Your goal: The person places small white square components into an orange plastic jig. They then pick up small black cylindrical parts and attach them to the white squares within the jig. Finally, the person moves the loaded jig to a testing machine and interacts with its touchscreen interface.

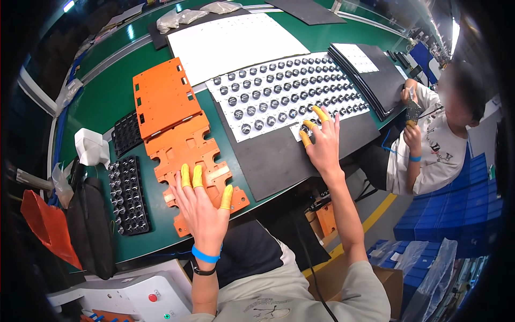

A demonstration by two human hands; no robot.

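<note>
My left hand (203, 206), with yellow finger cots on thumb and two fingers, rests with its fingers stretched out on the lower part of an orange fixture plate (182, 147). The hinged orange lid (163, 96) lies folded back beyond it. My right hand (323, 142), also in yellow cots, pinches a small white board (295, 133) with a black round part on it, partly hidden by the fingers. That board is at the near edge of a white panel (244, 134) carrying rows of black round parts, which lies on a black mat (268, 166).
Left of the fixture are a black tray (129, 198) of shiny round parts and another black tray (127, 132). A white sheet (230, 45) lies behind; stacked black boards (370, 75) stand right. A co-worker (434, 134) sits at right holding a small dark board.
</note>
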